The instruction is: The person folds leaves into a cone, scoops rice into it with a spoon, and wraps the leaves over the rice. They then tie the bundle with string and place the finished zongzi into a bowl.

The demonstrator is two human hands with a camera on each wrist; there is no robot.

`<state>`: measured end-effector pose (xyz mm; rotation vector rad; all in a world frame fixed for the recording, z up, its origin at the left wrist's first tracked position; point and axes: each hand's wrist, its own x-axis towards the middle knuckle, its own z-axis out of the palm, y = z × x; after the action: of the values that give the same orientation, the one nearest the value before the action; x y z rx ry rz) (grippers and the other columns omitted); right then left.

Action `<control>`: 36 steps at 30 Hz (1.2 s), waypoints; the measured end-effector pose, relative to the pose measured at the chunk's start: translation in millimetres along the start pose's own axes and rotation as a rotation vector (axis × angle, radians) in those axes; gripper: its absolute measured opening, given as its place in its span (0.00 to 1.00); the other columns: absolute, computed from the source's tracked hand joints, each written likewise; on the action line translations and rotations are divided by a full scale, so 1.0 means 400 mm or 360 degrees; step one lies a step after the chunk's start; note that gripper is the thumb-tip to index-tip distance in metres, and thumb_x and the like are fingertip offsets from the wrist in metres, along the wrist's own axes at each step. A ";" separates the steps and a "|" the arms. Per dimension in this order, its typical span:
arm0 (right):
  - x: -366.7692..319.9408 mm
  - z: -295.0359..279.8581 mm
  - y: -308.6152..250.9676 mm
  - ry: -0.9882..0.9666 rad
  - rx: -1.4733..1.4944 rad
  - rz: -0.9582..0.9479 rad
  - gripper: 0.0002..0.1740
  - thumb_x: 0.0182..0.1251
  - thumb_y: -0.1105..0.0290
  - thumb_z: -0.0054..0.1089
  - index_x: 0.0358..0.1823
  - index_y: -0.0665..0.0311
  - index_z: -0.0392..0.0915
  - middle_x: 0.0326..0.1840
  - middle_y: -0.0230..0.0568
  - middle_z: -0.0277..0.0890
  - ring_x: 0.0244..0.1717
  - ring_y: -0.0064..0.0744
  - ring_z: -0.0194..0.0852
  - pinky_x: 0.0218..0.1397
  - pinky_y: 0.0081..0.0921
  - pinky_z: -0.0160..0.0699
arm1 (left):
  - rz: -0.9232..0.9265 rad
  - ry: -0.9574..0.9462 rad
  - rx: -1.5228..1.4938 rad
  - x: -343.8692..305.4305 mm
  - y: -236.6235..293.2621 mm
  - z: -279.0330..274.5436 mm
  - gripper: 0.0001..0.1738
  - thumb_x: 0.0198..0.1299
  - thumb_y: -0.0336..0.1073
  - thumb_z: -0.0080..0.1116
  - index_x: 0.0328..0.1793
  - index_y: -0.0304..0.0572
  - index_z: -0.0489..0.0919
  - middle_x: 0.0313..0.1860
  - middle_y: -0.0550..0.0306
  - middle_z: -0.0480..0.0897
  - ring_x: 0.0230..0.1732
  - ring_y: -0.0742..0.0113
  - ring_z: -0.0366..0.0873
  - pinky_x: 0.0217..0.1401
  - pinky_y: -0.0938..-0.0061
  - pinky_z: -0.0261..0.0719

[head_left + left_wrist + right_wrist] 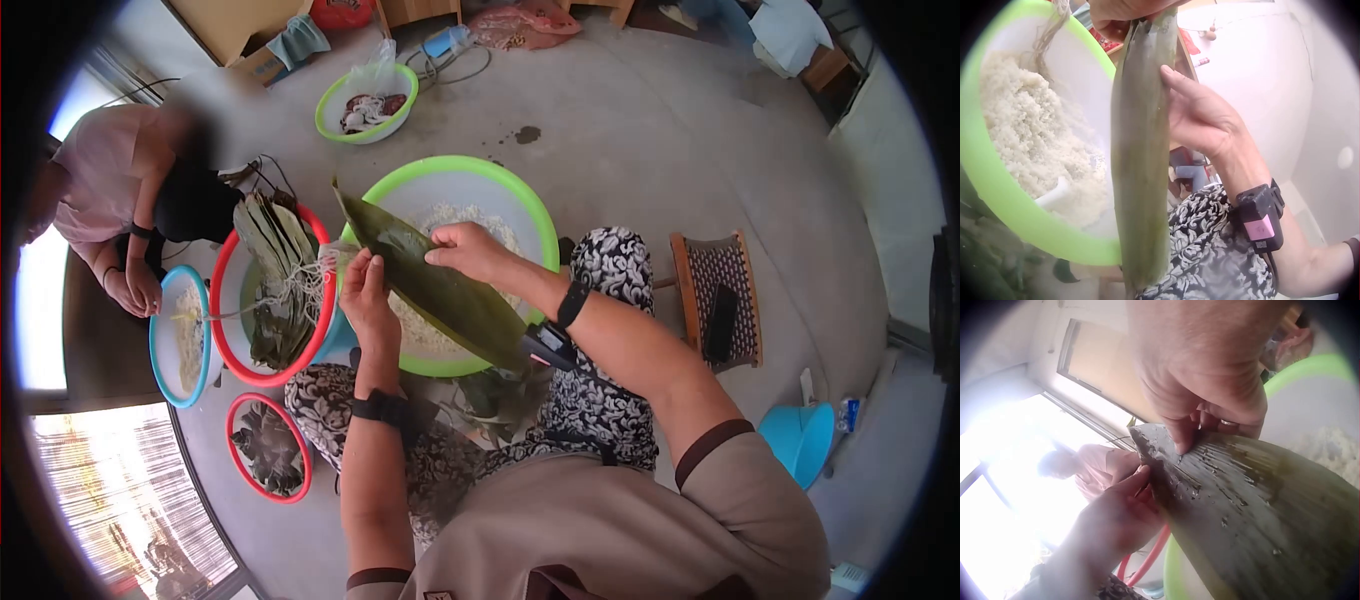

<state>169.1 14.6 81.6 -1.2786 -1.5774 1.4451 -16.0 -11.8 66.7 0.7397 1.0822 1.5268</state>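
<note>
A long, broad green leaf, wet on its face in the right wrist view, stretches between my two hands. My left hand pinches the edge near the leaf's pointed far end between thumb and fingers. On the opposite edge, my right hand holds the leaf with its thumb pressed on the surface; its other fingers are partly hidden behind. Below the leaf stands a large basin with a green rim, holding white rice. A white handle sticks out of the rice.
To the left, a red-rimmed basin holds long leaves and pale strings. A blue-rimmed basin and a smaller red-rimmed one stand nearby. Another person sits beyond them. At right are a woven stool and blue bucket.
</note>
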 end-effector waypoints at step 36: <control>-0.023 0.007 -0.014 -0.0039 0.0185 0.0150 0.09 0.61 0.68 0.62 0.30 0.69 0.78 0.24 0.28 0.72 0.26 0.17 0.64 0.29 0.24 0.66 | -0.0204 -0.0104 -0.0488 0.025 0.003 -0.012 0.19 0.65 0.28 0.58 0.62 0.32 0.74 0.54 0.54 0.81 0.54 0.69 0.77 0.59 0.76 0.74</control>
<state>168.1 5.4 87.9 -1.2868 -1.4432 1.5919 -23.3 -3.4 65.0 0.4952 0.8071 1.5041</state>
